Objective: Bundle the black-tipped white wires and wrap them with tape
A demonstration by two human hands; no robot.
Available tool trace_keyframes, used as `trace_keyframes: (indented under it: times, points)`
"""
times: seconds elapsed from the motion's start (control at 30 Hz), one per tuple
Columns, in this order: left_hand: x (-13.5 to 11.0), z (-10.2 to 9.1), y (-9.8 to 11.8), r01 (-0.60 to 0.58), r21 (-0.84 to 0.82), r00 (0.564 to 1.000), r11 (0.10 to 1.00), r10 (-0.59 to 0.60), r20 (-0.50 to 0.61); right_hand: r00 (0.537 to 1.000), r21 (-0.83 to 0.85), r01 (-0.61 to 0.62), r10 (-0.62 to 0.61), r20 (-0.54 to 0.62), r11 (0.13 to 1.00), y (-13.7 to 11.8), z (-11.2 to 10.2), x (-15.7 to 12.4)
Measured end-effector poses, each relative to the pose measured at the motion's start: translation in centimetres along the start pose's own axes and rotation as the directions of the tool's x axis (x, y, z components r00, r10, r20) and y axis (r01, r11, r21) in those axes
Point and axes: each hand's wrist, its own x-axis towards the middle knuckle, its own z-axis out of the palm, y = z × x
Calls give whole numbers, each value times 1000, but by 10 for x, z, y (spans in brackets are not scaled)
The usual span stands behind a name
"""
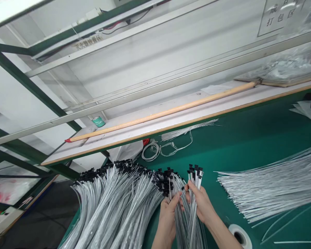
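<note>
My left hand (168, 221) and my right hand (200, 203) grip a bunch of silver-white cables (192, 211) standing upright between them. Black plastic connectors (195, 172) cap the cable ends above my fingers. To the left, a large heap of the same connector-tipped cables (114, 197) lies on a green work mat (238, 145) and touches the bunch near my left hand. Right of my right hand lies a spread of loose cables without connectors (269, 185). A white tape roll (239, 236) stands near my right forearm.
A small coil of pale wire (150, 152) and a thin cable bundle (189, 130) lie at the mat's far edge. Behind it runs a white shelf (155, 128) holding a wooden pole (158, 116) and a green tin (98, 121). Green-framed racks stand left.
</note>
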Motion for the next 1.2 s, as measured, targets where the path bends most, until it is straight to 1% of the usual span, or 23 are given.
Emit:
trace_keyframes:
  times: [0.07, 0.1, 0.17, 0.23, 0.33, 0.47, 0.57, 0.63, 0.77, 0.8, 0.87, 0.93, 1.0, 1.07, 1.13, 1.2]
  points:
    - [0, 2, -1, -21, 17, 1000, 1000, 21, -19, 998, 8, 12, -13, 65, 1000, 0, 3, -1]
    - [0, 3, -1, -33, 31, 999, 999, 34, -23, 997, 10, 16, -16, 69, 1000, 0, 5, -1]
    - [1, 4, -3, -57, 47, 998, 997, 57, 1, 1000, -11, 3, -3, 19, 1000, -1, 9, 0]
    - [3, 3, -5, -70, 35, 997, 997, 69, 24, 999, -61, -35, 33, -31, 998, -2, 12, 1]
    - [5, 2, -7, -59, 10, 998, 998, 59, 34, 995, -126, -88, 80, -67, 988, -1, 16, 3]
    - [3, 1, -6, -63, 19, 995, 998, 61, 84, 995, -128, -86, 79, -60, 988, 1, 16, 5]
    - [2, 1, -5, -67, 11, 994, 998, 66, 92, 995, -110, -94, 92, -30, 989, 1, 15, 5]
    - [1, 1, -5, -55, 14, 995, 998, 54, 79, 995, -104, -96, 95, -21, 990, 0, 15, 5]
    - [2, 0, -5, 9, 32, 1000, 999, -9, -21, 997, -113, -75, 76, 3, 991, -1, 13, 5]
    - [2, -1, -4, 23, 40, 999, 999, -22, -31, 998, -114, -66, 68, 8, 991, -1, 13, 5]
    - [2, -2, -3, 24, 58, 1000, 998, -23, -19, 999, -104, -42, 42, -2, 994, 0, 11, 5]
    - [1, -3, -2, 7, 63, 1000, 998, -6, -6, 999, -82, -14, 11, -38, 997, 1, 8, 5]
    - [1, -3, -1, 2, 53, 1000, 999, -1, -13, 997, -73, 9, -14, -70, 997, 2, 5, 5]
    - [0, -3, 0, 6, 33, 1000, 999, -5, -26, 996, -64, 4, -10, -91, 998, 1, 1, 4]
    - [1, -4, -1, 4, 18, 999, 1000, -3, -32, 997, -38, -23, 20, -81, 999, 1, -1, 4]
    - [2, -5, -2, 0, 21, 999, 1000, 1, -44, 999, -23, -37, 37, -19, 999, 0, -1, 3]
